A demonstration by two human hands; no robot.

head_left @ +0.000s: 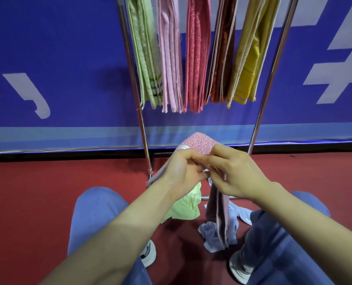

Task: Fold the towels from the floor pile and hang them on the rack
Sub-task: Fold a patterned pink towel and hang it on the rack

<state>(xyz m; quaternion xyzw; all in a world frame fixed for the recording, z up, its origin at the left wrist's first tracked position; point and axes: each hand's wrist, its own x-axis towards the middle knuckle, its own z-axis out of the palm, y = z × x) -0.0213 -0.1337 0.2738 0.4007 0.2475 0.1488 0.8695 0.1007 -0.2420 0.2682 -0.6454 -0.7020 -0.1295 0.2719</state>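
Left hand (pixel 182 170) and right hand (pixel 238 174) pinch my one pink towel (pixel 199 141) before the rack (pixel 143 130), five hung towels (pixel 197 58) above, two loose towels (pixel 184 208) on the floor (pixel 47 192).

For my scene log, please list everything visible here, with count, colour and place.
rack: one, shiny metal, before the banner
hung towels: five bundles, green, light pink, coral, brown, yellow left to right, on the rack
held towel: one, pink patterned, in both hands
green floor towel: one, light green, on the floor under the hands
blue floor towel: one, pale blue, floor near the right shoe
floor: red, underfoot
banner: one, blue with white marks, behind the rack
trousers: blue, both legs
shoes: two, white, on the floor
left hand: pinches the held towel
right hand: pinches the held towel
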